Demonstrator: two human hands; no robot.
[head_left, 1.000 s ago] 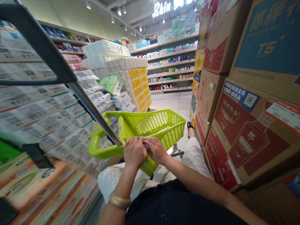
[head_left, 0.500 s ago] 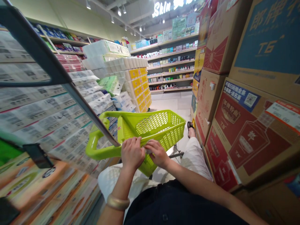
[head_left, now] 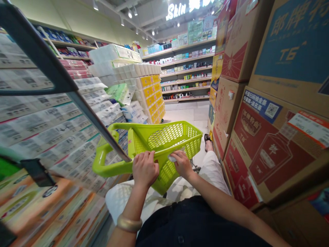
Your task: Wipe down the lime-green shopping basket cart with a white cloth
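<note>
A lime-green plastic shopping cart basket (head_left: 177, 135) stands in the aisle in front of me. My left hand (head_left: 144, 168) is closed over the near rim of the basket, with a gold bangle on the wrist. My right hand (head_left: 182, 163) rests on the basket's right rim, fingers closed on a small white cloth or wipe (head_left: 172, 157) pressed against the plastic. The basket's thick green handle (head_left: 102, 164) loops out to the left.
Stacked tissue packs (head_left: 59, 133) fill the left side behind a dark bar (head_left: 77, 99). Tall cardboard cartons (head_left: 269, 137) wall the right. Toilet-paper stacks (head_left: 144, 89) stand ahead left, shelves (head_left: 187, 72) at the aisle's end. My white-trousered leg (head_left: 213, 168) extends beside the cart.
My right hand has slid rightwards along the basket's rim with the white cloth, away from my left hand. The left hand keeps its hold.
</note>
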